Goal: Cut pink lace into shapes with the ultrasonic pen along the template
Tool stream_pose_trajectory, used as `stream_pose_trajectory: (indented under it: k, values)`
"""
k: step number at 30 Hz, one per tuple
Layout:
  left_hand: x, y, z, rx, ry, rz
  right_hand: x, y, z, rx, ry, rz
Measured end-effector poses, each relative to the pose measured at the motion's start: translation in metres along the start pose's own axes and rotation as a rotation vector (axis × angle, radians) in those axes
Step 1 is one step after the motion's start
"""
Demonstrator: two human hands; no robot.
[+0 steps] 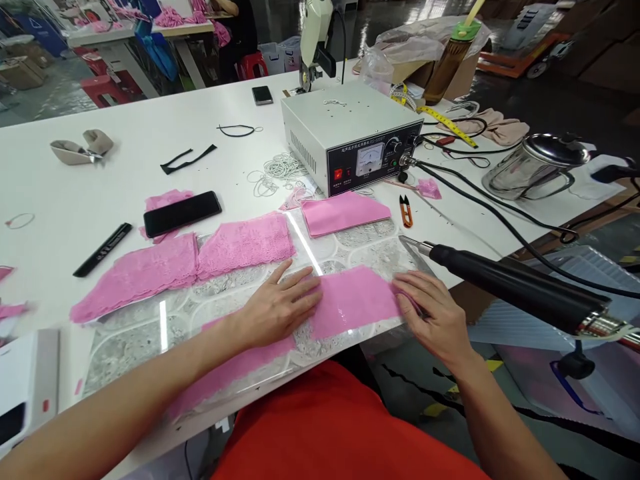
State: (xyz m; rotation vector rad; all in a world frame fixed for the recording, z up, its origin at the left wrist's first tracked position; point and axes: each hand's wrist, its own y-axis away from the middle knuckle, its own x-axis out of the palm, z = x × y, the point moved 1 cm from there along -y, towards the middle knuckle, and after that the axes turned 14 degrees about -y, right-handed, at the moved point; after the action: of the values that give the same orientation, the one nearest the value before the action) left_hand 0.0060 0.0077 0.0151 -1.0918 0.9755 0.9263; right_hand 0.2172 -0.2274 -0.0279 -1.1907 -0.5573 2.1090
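A flat pink fabric piece (353,301) lies on the clear-covered, grey patterned mat (125,347) in front of me. My left hand (280,303) rests open on its left edge, fingers stretched out and palm down. At its right edge, my right hand (435,320) has its fingers bent and closed on the fabric; a small dark bit shows by the thumb, too hidden to name. Another pink fabric piece (235,373) lies partly under my left forearm. Behind are pink lace pieces (245,243) and a stack of smooth pink pieces (345,212).
A black-handled tool with a metal tip (500,280) juts in from the right, cabled to a control box (375,153). Orange thread snips (405,211), a black phone (183,213), a black bar (103,249) and a glass pot (535,167) stand around. Another person (240,33) sits behind.
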Motion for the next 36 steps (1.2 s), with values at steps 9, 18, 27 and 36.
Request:
stream_pose_trajectory:
  k: [9,18,27,36]
  values:
    - [0.006,-0.008,0.003,0.052,0.054,0.084,0.008,-0.014,0.007,-0.05,0.064,0.199]
    - [0.002,-0.006,0.009,0.056,0.081,0.105,-0.008,0.011,0.003,-0.011,-0.046,-0.142]
    - [0.008,-0.022,0.018,0.216,0.18,0.165,-0.013,0.021,0.011,0.0,0.02,-0.164]
    - [0.009,-0.03,0.025,0.322,0.158,0.157,-0.01,0.031,0.007,0.005,-0.035,-0.242]
